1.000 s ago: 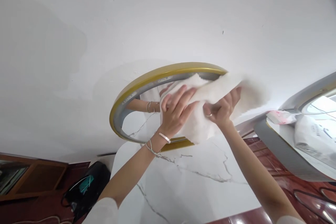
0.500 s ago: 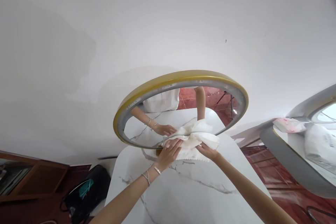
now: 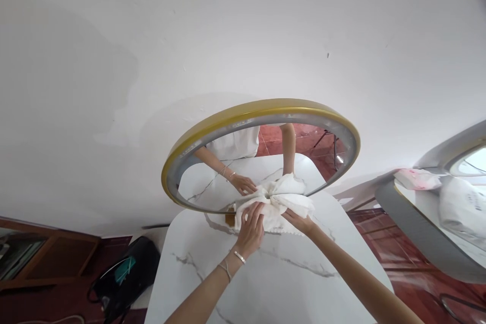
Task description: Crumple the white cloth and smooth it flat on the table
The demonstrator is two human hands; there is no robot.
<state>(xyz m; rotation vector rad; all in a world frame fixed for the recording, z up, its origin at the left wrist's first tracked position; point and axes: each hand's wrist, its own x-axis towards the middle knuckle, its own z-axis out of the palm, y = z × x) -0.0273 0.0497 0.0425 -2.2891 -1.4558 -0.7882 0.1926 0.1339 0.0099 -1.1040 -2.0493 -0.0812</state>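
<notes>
A bunched white cloth [image 3: 292, 205] lies at the lower edge of a round mirror [image 3: 261, 106] with a gold rim, and its near side has a wavy edge. My left hand [image 3: 250, 230], with bracelets on the wrist, has its bent fingers closed on the cloth's left part. On the right side, my right hand [image 3: 299, 221] grips the cloth, its fingertips partly hidden in the folds. A gold-brown piece of the mirror's base [image 3: 230, 217] shows left of the cloth. Both arms and the cloth are reflected in the glass.
The mirror stands on a white marbled table [image 3: 182, 263] against a pale wall [image 3: 228, 35]. To the right is another table [image 3: 429, 238] with a plastic packet [image 3: 417, 179] and a white bag [image 3: 461, 207]. A black bag [image 3: 129, 273] sits at the lower left, near a wooden cabinet [image 3: 56, 258].
My left hand has shifted slightly right and its wrist has turned more upright. The cloth's folds are gathered a little differently, and more of the mirror's base shows. My right hand has barely moved.
</notes>
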